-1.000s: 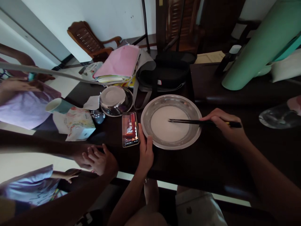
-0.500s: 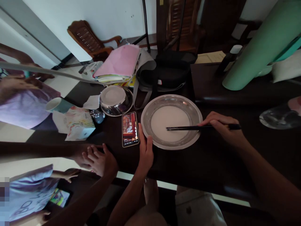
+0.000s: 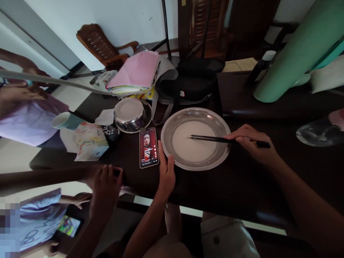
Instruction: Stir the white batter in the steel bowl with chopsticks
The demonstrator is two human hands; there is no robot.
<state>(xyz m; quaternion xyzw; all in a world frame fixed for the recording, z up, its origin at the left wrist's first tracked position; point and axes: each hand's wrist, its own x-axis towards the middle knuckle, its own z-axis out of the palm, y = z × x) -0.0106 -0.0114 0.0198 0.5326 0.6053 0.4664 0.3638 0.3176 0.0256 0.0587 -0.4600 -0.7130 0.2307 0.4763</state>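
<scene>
A wide steel basin (image 3: 167,126) of white liquid sits on the dark table (image 3: 242,182). My right hand (image 3: 255,145) is closed on a pair of black chopsticks (image 3: 212,139), whose tips lie in the liquid near the basin's middle. My left hand (image 3: 166,172) rests against the basin's near-left rim, thumb along the edge and fingers bent against it. A lit phone (image 3: 148,147) lies flat just left of that hand.
Another person's hands (image 3: 104,186) grip the table edge at the left. Behind stand a small upturned steel bowl (image 3: 131,114), a tissue box (image 3: 90,140), a cup (image 3: 64,120), a paper stack (image 3: 135,73), a black bag (image 3: 188,84) and a green roll (image 3: 292,53).
The chopsticks swung within the liquid, tips dipping nearer then back up to mid-basin. The other person's hands shifted along the table edge. The phone screen changed picture.
</scene>
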